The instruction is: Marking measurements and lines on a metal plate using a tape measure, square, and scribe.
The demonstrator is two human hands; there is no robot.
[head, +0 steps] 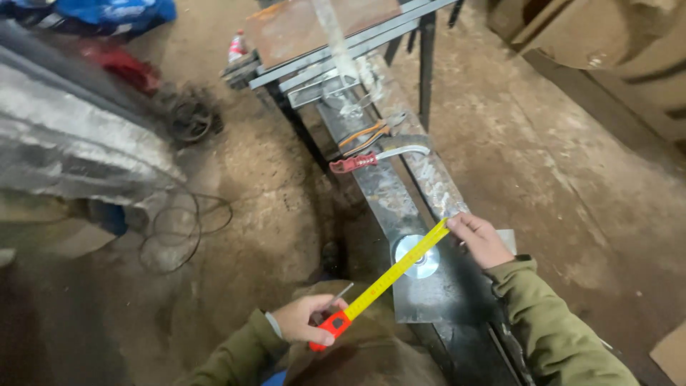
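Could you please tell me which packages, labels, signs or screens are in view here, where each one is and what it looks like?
Small bottle or can: by the far left corner of the rusty metal plate, upright, white with red and pink label; too blurred to say more.
Flat cardboard piece: on the floor at the lower right edge, tan, plain.
No signs or screens show.

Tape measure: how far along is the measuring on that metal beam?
Done: the yellow tape measure is already pulled out across the metal plate and its shiny ground circle. In hand: the right hand pins the tape's end at the beam edge, and the left hand holds the red case. Left: no mark shows on the metal yet.
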